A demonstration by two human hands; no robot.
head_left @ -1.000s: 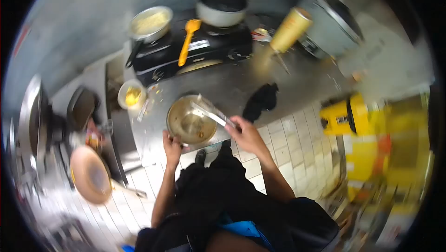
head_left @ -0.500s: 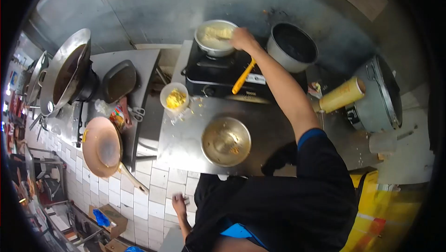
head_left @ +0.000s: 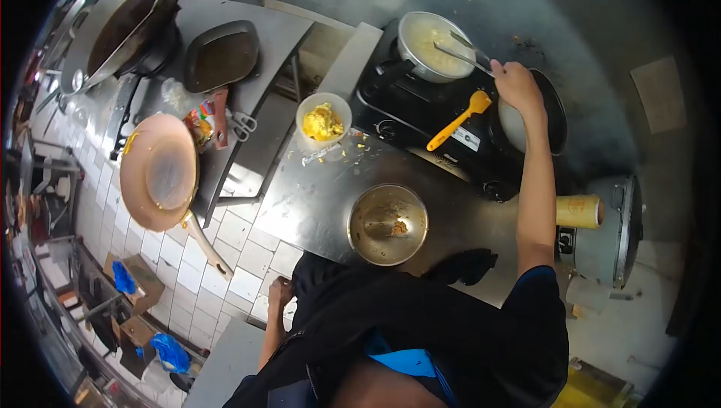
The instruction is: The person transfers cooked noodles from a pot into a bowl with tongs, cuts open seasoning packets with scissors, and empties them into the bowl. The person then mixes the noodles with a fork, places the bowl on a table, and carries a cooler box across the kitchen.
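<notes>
While right hand (head_left: 517, 91) grips tongs (head_left: 463, 59) over far pan (head_left: 443, 76), left hand (head_left: 280, 292) hangs near left (grip unclear); pan could slide if tongs push sideways.

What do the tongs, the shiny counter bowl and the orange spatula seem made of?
Tongs: probably stainless steel; slim grey arms with a metallic sheen.
Shiny bowl: likely polished steel; bright reflections along its rim.
Orange spatula: plastic or silicone, I can't tell which; smooth, evenly coloured surface.
</notes>
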